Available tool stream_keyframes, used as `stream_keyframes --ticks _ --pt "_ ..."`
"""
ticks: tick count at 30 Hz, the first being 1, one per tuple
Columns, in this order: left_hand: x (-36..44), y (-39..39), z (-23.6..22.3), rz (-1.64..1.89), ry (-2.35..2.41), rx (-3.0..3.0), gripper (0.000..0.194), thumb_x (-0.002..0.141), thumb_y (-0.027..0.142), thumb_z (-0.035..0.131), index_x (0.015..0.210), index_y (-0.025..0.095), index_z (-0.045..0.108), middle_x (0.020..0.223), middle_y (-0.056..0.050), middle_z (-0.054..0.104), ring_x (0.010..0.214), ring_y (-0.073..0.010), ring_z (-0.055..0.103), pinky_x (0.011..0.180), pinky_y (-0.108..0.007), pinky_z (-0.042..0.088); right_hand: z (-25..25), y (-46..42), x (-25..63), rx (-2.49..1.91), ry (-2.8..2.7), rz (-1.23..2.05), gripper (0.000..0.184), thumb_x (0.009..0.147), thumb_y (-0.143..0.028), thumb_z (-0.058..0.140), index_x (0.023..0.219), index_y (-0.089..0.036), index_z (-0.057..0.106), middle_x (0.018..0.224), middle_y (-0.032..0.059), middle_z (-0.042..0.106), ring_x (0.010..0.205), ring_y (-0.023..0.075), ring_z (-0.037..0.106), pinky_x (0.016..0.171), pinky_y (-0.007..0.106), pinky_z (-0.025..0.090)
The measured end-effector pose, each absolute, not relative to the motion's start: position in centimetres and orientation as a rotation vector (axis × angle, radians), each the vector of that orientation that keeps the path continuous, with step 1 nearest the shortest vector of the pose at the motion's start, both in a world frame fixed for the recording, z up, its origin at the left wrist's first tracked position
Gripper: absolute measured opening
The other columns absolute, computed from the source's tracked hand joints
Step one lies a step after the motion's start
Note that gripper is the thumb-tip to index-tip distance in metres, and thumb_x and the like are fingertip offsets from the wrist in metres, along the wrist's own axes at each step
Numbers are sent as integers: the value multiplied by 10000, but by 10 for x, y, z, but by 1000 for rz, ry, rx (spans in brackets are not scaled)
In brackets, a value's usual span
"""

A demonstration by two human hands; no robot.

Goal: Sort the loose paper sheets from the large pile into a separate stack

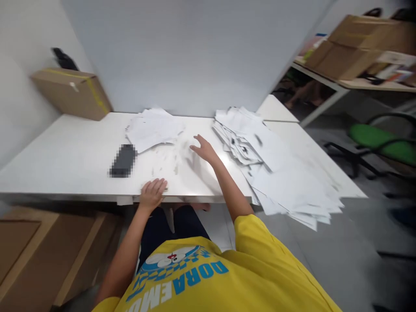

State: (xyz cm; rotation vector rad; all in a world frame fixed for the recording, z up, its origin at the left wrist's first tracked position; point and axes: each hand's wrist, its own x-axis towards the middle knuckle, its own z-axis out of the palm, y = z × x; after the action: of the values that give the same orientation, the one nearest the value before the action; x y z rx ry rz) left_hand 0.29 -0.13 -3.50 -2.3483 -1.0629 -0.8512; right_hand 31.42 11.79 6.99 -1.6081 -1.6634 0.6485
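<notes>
Paper lies in two groups on the white table: a smaller pile and a larger heap spilling past the front edge. Judged state: parted, neither group squared. Right hand between them, fingers apart, nothing seen held; left hand at the table edge, palm down, grip cannot be told.

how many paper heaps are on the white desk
2 on the desk: left heap, at the back; right heap, right of the right hand, spilling past the front. Overlap may hide others.
</notes>
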Motion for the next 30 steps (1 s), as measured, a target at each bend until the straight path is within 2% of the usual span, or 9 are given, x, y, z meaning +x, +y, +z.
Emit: stream_keyframes --ticks 3,6,10,14,17,21,25,27,30 --pt "5 7 -36 -955 -994 -2306 583 859 300 587 1432 289 482 1228 -82 721 1132 -246 668 1067 -393 367 61 45 393 -1709 -1633 452 578 869 -436 638 1411 -256 550 1599 74 394 1493 305 323 1227 500 254" --pt "10 12 -39 -1005 -1051 -2323 583 828 311 618 1399 288 505 1253 -90 702 1153 -273 649 1091 -429 329 55 -26 471 -1957 -1462 222 608 862 -443 635 1408 -188 548 1598 135 382 1504 346 275 1238 540 190" --pt "13 16 -44 -1074 -1123 -2320 574 811 341 640 1371 292 523 1256 -99 685 1168 -308 622 1089 -474 306 45 -83 538 -2229 -1159 144 719 833 -441 650 1454 -123 474 1604 197 345 1508 380 242 1224 574 196" --pt "11 19 -45 -1102 -1107 -2352 625 803 338 680 1400 310 498 1251 -102 677 1150 -317 613 1060 -487 312 39 -86 551 -2324 -1086 249 832 836 -469 629 1522 -87 354 1627 243 267 1517 371 232 1215 567 214" --pt "11 19 -43 -1093 -1091 -2358 639 804 327 698 1408 325 490 1240 -97 680 1141 -317 614 1039 -486 327 39 -65 542 -2366 -1115 213 880 837 -513 621 1555 -133 283 1652 241 189 1517 411 194 1165 679 196" --pt "13 17 -41 -1096 -1107 -2317 583 812 353 680 1371 324 518 1228 -91 685 1114 -322 625 1020 -491 343 36 -40 527 -2458 -1101 122 753 895 -468 548 1538 -147 320 1642 240 224 1486 429 240 1098 760 193" --pt "15 15 -41 -1128 -1122 -2300 566 790 337 679 1339 307 544 1231 -93 689 1120 -321 625 1029 -487 336 31 -32 523 -2409 -1052 -84 423 941 -317 435 1276 -140 622 1544 197 445 1363 355 425 1081 589 360" --pt "16 15 -41 -1121 -1097 -2289 572 794 335 671 1348 300 536 1230 -91 691 1119 -313 626 1038 -475 327 32 -32 524 -2364 -1061 -186 385 946 -252 373 1117 -137 698 1455 187 550 1276 329 498 1003 492 440" --pt "16 15 -40 -1094 -1064 -2262 587 814 340 657 1381 302 512 1224 -81 698 1105 -302 631 1036 -455 322 41 -37 527 -2357 -1070 -325 416 957 -237 322 1030 -125 715 1262 203 669 1100 316 596 903 437 460"
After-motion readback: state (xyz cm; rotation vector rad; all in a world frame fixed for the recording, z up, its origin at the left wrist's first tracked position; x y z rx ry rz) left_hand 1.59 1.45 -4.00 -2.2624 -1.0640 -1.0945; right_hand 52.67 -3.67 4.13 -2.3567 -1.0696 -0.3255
